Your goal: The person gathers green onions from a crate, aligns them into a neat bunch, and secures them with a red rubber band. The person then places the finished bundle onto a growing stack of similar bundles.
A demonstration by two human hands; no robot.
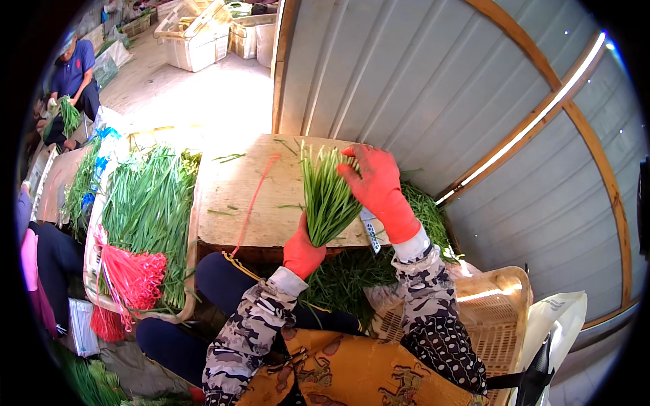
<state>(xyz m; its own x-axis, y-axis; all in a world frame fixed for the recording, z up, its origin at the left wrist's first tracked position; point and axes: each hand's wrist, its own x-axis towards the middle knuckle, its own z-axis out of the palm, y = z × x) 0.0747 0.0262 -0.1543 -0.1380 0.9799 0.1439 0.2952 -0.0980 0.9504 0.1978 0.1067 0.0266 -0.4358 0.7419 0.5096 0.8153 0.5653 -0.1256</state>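
Observation:
A bunch of long green leafy stalks (327, 203), perhaps garlic chives, stands upright over the wooden board (269, 203), cut ends up. My left hand (304, 251), in a red-orange glove, grips its lower part. My right hand (373, 177), gloved alike, is at the bunch's upper right side, fingers curved and thumb apart, touching the stalk ends. A thin red tie strip (256, 195) lies on the board left of the bunch. Near my right wrist, a knife-like tool with a patterned blade or handle (370, 231) lies at the board's edge, partly hidden.
At left stands a crate of green stalks (147, 203) with a bundle of pink-red strips (134, 276) on it. Corrugated metal wall (386, 66) bounds the right. An empty-looking plastic basket (490, 325) is at lower right. One person (76, 71) sits at upper left, another (48, 274) at far left.

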